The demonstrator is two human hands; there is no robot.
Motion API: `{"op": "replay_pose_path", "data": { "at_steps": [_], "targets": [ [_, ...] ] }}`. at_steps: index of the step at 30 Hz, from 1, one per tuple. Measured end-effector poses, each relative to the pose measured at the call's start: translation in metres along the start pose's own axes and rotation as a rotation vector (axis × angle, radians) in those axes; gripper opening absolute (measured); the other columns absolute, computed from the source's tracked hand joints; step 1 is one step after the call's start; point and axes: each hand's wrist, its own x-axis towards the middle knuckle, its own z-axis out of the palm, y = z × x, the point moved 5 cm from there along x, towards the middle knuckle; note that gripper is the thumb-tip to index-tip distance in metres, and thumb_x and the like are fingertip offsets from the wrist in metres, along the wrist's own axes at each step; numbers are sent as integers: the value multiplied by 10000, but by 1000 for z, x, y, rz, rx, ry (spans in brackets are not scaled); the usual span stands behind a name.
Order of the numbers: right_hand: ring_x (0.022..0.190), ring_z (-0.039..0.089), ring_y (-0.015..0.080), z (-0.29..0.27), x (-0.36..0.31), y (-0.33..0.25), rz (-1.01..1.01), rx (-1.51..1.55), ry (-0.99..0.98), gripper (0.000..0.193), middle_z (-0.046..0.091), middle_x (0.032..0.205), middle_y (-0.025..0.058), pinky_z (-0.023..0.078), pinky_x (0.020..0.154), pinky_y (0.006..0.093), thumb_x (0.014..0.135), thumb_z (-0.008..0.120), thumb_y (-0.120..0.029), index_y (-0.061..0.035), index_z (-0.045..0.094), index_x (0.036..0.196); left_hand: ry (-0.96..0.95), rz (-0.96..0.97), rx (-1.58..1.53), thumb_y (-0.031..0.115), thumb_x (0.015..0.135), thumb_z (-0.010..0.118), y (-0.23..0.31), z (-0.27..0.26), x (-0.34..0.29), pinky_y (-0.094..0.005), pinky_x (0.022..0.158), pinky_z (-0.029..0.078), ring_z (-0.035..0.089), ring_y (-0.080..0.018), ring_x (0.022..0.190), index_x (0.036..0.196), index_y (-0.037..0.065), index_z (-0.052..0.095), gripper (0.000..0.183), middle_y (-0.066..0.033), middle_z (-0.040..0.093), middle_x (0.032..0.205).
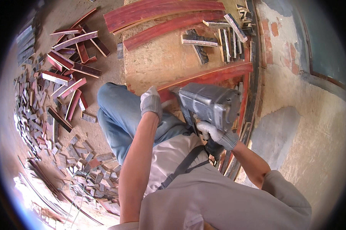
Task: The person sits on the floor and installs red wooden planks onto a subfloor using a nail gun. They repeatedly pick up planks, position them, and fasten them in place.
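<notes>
My right hand [215, 136], in a pale knit glove, grips the handle of a bulky dark-grey power tool [209, 103] that looks like a nail gun. Its nose points left, against or just over a long red-faced wooden board [215, 74]. The board runs from near my knees toward the wall at the right. At the board's near left end, my left hand [150, 101] is closed, also gloved. Its fingers seem to hold that end, though the glove hides the exact contact. The tool covers part of the board and what lies beneath it.
Two wide red boards [161, 17] lie ahead on a tan sheet [154, 65]. Short wood strips [230, 44] are stacked beside the wall [291, 88]. Left on the floor are loose red-edged pieces [73, 69] and a heap of small offcuts [35, 115].
</notes>
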Motion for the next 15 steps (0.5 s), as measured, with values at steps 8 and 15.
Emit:
{"op": "replay_pose_path", "data": {
  "at_steps": [8, 15],
  "targets": [
    [546, 557, 128, -1, 3, 0, -39, -137, -84, 228, 581, 596, 23, 447, 521, 333, 961, 671, -247, -54, 650, 840, -20, -37, 59, 284, 734, 922, 10, -6, -3, -442, 875, 599, 718, -391, 1036, 1095, 46, 679, 496, -228, 734, 1070],
    [555, 559, 113, -2, 0, 3, 0, -63, -101, 260, 579, 612, 12, 444, 513, 307, 988, 670, -288, -59, 654, 865, -78, 16, 122, 276, 789, 880, 12, 0, -5, -425, 837, 584, 707, -352, 1019, 1131, 20, 663, 480, -199, 717, 1099]
  ]
}}
